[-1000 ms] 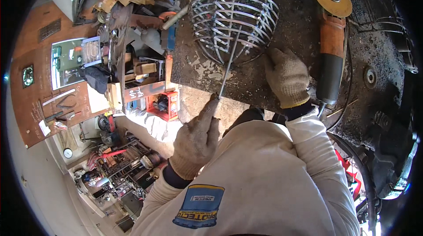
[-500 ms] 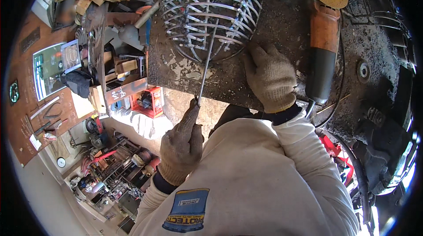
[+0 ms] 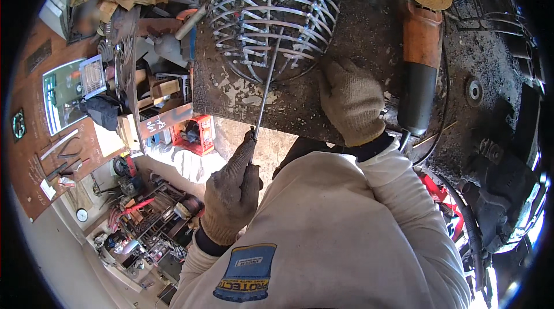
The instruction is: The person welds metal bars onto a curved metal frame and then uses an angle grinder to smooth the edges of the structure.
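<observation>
A round basket-like cage of welded metal bars (image 3: 314,6) lies on the dark worktable. My left hand (image 3: 234,193), in a knitted work glove, is closed around the lower end of a thin straight metal rod (image 3: 266,91). The rod slants up and its far end lies against or just inside the near bars; I cannot tell which. My right hand (image 3: 353,98), gloved too, rests on the table at the cage's lower right edge. Its fingers are curled with the tips hidden, so whether they grip the rim does not show.
An orange and black angle grinder (image 3: 421,61) with a tan disc lies right of my right hand, its cable running down. A metal washer-like disc (image 3: 474,90) lies farther right. A pipe (image 3: 191,22) sticks out left of the cage. A red crate (image 3: 200,135) stands below the table's edge.
My left hand and the rod have shifted slightly left and up, and the rod's tilt has changed a little. My right hand stays by the cage.
</observation>
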Demonstrator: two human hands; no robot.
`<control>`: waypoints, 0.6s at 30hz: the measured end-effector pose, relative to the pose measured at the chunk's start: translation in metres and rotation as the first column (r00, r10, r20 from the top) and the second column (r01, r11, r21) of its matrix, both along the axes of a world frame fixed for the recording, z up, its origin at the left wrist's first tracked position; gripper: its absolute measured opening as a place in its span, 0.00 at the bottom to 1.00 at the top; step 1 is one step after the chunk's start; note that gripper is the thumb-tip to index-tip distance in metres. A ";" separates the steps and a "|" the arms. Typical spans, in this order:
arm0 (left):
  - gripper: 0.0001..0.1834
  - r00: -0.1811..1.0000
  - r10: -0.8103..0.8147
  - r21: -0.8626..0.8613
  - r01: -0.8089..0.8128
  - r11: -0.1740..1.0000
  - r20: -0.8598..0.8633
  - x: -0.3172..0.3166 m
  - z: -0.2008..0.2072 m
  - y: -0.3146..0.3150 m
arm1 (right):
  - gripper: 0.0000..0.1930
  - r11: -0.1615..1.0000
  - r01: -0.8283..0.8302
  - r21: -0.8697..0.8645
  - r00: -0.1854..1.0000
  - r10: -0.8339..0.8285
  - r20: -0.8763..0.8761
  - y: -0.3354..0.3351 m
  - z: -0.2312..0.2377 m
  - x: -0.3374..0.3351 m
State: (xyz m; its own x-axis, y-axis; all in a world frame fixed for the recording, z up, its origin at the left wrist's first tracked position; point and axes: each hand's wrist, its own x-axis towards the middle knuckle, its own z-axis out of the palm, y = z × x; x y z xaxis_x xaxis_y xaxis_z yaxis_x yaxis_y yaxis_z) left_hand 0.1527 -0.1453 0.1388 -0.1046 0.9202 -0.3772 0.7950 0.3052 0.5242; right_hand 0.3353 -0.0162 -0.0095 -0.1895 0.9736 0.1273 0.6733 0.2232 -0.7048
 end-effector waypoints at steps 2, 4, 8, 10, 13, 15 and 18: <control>0.27 1.000 -0.019 0.025 0.020 1.000 -0.007 -0.001 -0.004 -0.002 | 0.10 1.000 -0.002 -0.026 0.998 0.003 0.056 0.000 0.000 -0.001; 0.27 1.000 -0.027 0.052 0.027 0.998 -0.005 0.000 -0.006 -0.004 | 0.10 0.998 -0.013 -0.056 0.997 0.017 0.070 0.003 0.005 0.000; 0.27 0.999 -0.013 0.042 0.014 0.999 -0.030 -0.004 -0.010 -0.006 | 0.10 0.998 0.005 -0.057 0.997 -0.001 0.071 0.003 0.002 -0.004; 0.27 0.999 -0.025 0.071 0.027 0.997 -0.025 -0.006 -0.012 -0.008 | 0.10 0.999 0.008 -0.037 0.998 -0.006 0.058 0.001 0.002 -0.005; 0.27 1.000 -0.021 0.075 0.022 0.997 -0.012 -0.006 -0.018 -0.011 | 0.11 1.000 0.007 -0.026 1.000 -0.006 0.024 0.001 0.005 -0.005; 0.27 0.997 -0.077 0.187 0.081 0.979 -0.028 -0.009 -0.024 -0.017 | 0.11 0.999 -0.002 -0.032 1.000 0.003 0.006 0.001 0.004 -0.005; 0.27 1.000 0.002 0.073 -0.002 0.997 0.002 -0.007 -0.018 -0.015 | 0.10 0.998 -0.011 0.058 0.998 0.007 0.061 0.001 0.002 -0.005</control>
State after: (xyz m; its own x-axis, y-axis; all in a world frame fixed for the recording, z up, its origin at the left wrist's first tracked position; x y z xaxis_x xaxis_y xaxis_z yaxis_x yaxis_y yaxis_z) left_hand 0.1454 -0.1600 0.1204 -0.1059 0.9450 -0.3094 0.7933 0.2679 0.5468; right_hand 0.3307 -0.0156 -0.0073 -0.2072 0.9631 0.1718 0.7125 0.2689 -0.6481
